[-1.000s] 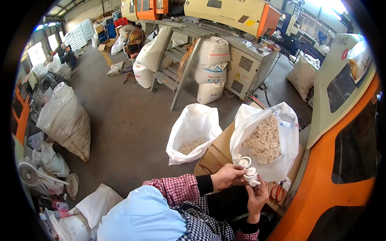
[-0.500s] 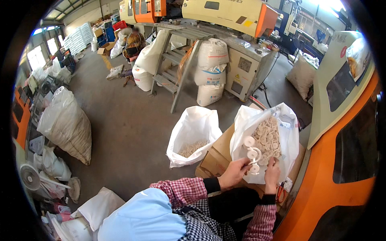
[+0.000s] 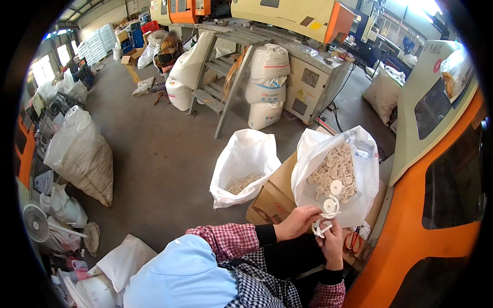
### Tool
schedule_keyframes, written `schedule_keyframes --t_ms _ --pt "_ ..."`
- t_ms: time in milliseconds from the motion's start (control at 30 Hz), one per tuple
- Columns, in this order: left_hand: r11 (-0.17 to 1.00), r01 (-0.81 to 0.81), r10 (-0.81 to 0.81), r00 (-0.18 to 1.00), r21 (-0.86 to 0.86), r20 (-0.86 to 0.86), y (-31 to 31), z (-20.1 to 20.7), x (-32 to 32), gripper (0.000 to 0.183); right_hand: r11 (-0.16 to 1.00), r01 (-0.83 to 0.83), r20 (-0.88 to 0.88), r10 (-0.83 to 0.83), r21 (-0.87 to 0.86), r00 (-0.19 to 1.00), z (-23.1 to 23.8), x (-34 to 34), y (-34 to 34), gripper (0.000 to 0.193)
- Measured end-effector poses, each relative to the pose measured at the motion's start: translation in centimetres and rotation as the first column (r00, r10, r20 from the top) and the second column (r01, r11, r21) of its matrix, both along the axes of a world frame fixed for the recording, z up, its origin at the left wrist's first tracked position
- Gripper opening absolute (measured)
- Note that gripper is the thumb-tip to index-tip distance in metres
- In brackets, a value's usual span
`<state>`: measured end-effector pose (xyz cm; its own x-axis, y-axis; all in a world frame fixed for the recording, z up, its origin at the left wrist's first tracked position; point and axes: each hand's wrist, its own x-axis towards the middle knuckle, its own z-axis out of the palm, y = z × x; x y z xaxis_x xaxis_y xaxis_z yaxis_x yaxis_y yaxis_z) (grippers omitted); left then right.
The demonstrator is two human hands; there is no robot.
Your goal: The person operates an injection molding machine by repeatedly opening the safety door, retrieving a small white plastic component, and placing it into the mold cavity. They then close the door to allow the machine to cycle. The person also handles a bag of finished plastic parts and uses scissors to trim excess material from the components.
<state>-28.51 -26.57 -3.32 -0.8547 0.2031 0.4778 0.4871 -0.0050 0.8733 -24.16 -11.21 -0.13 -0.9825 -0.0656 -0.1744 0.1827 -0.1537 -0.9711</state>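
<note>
A cream moulded plastic piece (image 3: 329, 206), with round discs on a curved runner, is held between my two hands at the near edge of an open white bag (image 3: 303, 177). My left hand (image 3: 297, 224) pinches it from the left side. Closed around its lower end is my right hand (image 3: 333, 245), whose fingers partly cover a forked part of it. Inside the bag lies a heap of similar cream plastic parts (image 3: 336, 167) with discs and stems. A second open white bag (image 3: 222, 177) holds thin cream scraps (image 3: 243, 184) at its bottom.
A cardboard box (image 3: 269, 200) stands against the parts bag. Red-handled scissors (image 3: 353, 241) lie right of my right hand. An orange machine (image 3: 400, 246) closes off the right side. Beyond are a metal step ladder (image 3: 213, 87), stacked sacks (image 3: 267, 87) and a person (image 3: 167, 51) far back.
My right hand has come down and left from the heap onto the plastic piece. The piece has tilted to the right and sits slightly lower. My view has shifted slightly.
</note>
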Motion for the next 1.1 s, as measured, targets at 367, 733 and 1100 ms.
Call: schedule_keyframes --t_ms 367,733,1100 --pt "0.976 -0.166 0.134 0.968 -0.139 -0.212 -0.4 1.2 -0.4 0.014 0.947 0.247 0.044 -0.262 0.205 0.964 -3.0 -1.7 0.9 0.045" --pt "0.921 0.288 -0.331 0.934 -0.262 -0.136 -3.2 1.5 -2.8 0.017 0.91 -0.042 -0.366 0.207 0.412 0.907 4.2 -5.8 1.6 0.031" --pt "0.929 0.16 -0.181 0.983 -0.333 -0.033 -5.4 -2.7 -1.7 0.02 0.539 0.248 -0.473 0.33 0.805 0.817 3.5 -1.6 -1.1 0.038"
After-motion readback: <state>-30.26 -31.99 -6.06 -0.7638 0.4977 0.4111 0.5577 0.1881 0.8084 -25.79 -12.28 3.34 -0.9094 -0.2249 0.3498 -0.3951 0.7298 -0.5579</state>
